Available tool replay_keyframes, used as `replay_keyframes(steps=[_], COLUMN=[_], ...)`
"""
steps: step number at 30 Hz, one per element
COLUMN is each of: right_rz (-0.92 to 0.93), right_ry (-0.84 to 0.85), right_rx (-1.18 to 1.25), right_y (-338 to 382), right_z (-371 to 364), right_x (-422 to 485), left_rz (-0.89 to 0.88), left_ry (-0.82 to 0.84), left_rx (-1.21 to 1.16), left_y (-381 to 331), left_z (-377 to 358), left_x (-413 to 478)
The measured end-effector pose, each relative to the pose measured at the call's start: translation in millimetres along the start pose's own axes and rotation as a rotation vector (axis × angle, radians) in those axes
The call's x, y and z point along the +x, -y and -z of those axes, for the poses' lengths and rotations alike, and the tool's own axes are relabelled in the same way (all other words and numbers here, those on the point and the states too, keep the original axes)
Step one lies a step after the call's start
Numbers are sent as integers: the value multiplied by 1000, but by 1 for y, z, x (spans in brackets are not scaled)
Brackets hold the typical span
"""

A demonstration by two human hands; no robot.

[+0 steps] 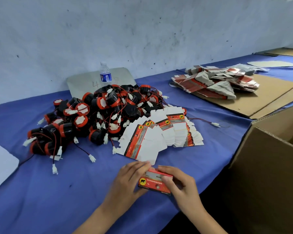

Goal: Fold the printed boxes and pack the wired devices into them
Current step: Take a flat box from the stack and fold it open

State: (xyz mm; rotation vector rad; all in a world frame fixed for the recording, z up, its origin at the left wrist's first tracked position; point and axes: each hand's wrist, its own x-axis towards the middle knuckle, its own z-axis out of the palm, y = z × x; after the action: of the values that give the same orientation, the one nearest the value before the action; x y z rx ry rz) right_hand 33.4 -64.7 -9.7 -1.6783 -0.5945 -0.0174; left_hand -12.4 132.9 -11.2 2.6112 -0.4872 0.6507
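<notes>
A folded red printed box with a yellow elephant badge sits between both hands near the table's front edge. My left hand grips its left end, and my right hand grips its right end with the thumb on the front face. Behind the hands lies a fanned stack of flat printed boxes, white side mostly up. Further back is a big heap of black-and-red wired devices with white connectors on thin leads.
An open brown carton stands at the right. A second pile of flat boxes lies on cardboard sheets at the back right. A water bottle stands by the wall. Blue cloth covers the table.
</notes>
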Motion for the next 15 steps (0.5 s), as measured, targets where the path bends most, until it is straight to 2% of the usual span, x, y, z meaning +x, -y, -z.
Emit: replay_keyframes(steps=[2, 4, 6, 8, 10, 13, 15], right_rz=[-47, -10, -17, -100, -215, -338, -310], right_ry=[84, 109, 14, -131, -346, -642, -778], right_rx=[56, -113, -261, -181, 135, 820, 1148], right_y=[5, 10, 16, 25, 36, 53, 65], right_z=[3, 11, 20, 34, 53, 96, 128], right_x=[-7, -8, -3, 5, 18, 37, 48], left_rz=[88, 122, 93, 173, 284, 328, 278], left_ry=[60, 164, 181, 139, 160, 534, 686], left_rx=[-172, -267, -318, -347, -258, 164, 335], left_y=[2, 3, 3, 7, 22, 46, 55], left_z=[5, 11, 14, 13, 9, 7, 7], left_x=[4, 16, 33, 50, 64, 81, 90])
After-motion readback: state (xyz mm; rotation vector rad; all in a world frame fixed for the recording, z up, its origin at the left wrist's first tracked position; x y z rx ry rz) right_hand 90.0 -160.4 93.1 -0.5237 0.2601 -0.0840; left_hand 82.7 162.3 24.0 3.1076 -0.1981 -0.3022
